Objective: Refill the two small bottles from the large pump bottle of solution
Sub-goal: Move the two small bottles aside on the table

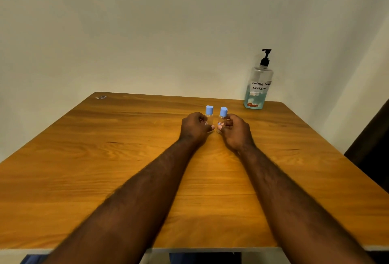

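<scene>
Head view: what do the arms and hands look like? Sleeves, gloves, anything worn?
Left hand and right hand are bare: no gloves, rings, watch or bands visible. Both forearms are uncovered and hairy down to the frame's bottom edge, so no sleeve shows. No markings visible.

The left small bottle (209, 114) and the right small bottle (223, 115), both clear with light-blue caps closed, were held just beside each other. The first was gripped upright in the left hand (194, 128), the second slightly tilted in the right hand (236, 132). The large pump bottle (258, 87), clear, black-pumped and hand-labelled, was stood well apart at the far right, about a third full of bluish liquid.
</scene>
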